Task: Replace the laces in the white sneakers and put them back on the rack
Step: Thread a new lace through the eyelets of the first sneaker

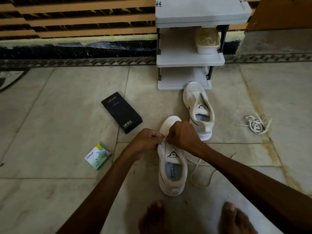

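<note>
One left hand (146, 141) and one right hand (184, 136), fingers clamped on near sneaker (174, 157), pale stone floor (64, 119), grey rack (189, 60) beyond.

On the floor (50, 115), the near sneaker (172, 176) lies just ahead of our feet (152, 217). Our left hand (146, 141) and right hand (183, 134) meet on its front. A lace (200, 174) trails to its right. The far sneaker (199, 112) sits beyond, toe at the rack (185, 61). A tub (208, 41) stands on the middle shelf. To the left lie a phone box (121, 112) and a nearer small box (98, 157); far right is a lace tangle (257, 123).
</note>
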Available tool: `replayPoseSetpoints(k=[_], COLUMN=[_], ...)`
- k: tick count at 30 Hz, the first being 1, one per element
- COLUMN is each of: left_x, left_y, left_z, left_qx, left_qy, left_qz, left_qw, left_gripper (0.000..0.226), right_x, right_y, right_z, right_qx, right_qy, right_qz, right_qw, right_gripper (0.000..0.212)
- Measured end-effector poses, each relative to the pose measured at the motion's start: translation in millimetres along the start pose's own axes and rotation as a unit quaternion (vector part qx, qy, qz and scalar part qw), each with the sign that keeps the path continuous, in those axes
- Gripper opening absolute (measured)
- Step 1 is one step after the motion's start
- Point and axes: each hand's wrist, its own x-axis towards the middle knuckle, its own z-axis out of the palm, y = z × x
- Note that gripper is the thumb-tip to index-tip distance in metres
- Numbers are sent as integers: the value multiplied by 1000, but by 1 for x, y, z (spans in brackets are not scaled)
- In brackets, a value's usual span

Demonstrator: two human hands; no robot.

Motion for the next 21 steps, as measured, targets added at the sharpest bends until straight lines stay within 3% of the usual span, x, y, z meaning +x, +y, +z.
replayPoseSetpoints(k=[10,21], left_x=[-2,-6], left_y=[2,1], left_z=[1,-1], left_qx=[8,-11], left_qy=[-1,-9], left_qz=[6,18], left_qw=[1000,1000], left_gripper=[25,23], right_x=[2,-3], right_y=[-2,12], right_z=[2,6], right_qx=[-11,76], right_qy=[3,37], right_qz=[0,-85], right_qw=[1000,993], right_gripper=[20,9])
